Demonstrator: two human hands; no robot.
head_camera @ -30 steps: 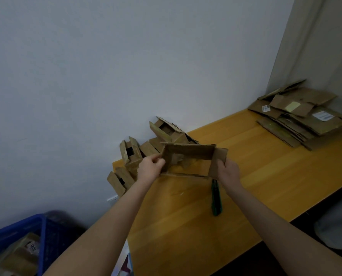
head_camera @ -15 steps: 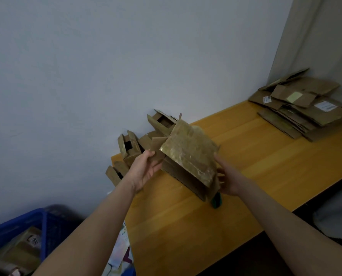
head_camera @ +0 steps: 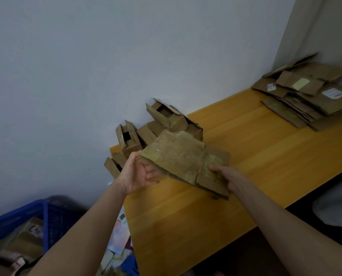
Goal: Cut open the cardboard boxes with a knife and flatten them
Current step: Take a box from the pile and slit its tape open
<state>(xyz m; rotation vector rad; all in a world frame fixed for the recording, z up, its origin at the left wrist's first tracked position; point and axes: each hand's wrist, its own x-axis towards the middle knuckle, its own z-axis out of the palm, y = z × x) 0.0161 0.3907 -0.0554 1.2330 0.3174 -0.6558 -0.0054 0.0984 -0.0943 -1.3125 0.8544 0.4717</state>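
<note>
A plain pale wall (head_camera: 110,62) fills most of the view, with a beige curtain (head_camera: 323,26) hanging at the far right. Against the wall runs a long orange-brown wooden table (head_camera: 252,156). At its far right end lies a stack of flattened cardboard (head_camera: 309,92), several sheets overlapping, two of them with white labels and one with a pale yellow patch. At the left end of the table, close to the wall, sits a heap of small unflattened boxes (head_camera: 152,128) with their flaps standing open. Down in the lower left corner is a blue plastic crate (head_camera: 46,214) holding more cardboard, and some printed papers (head_camera: 119,238) lie on the floor beside the table edge.

Just above the table, in front of the heap, both hands hold a flattened cardboard box (head_camera: 186,158) covered in glossy tape, tilted with its left end higher. The left hand (head_camera: 138,174) is palm up with fingers spread loosely, supporting the left corner from below with the thumb against the edge. The right hand (head_camera: 230,176) grips the right end, thumb pressed on top and fingers hidden beneath the sheet
</note>
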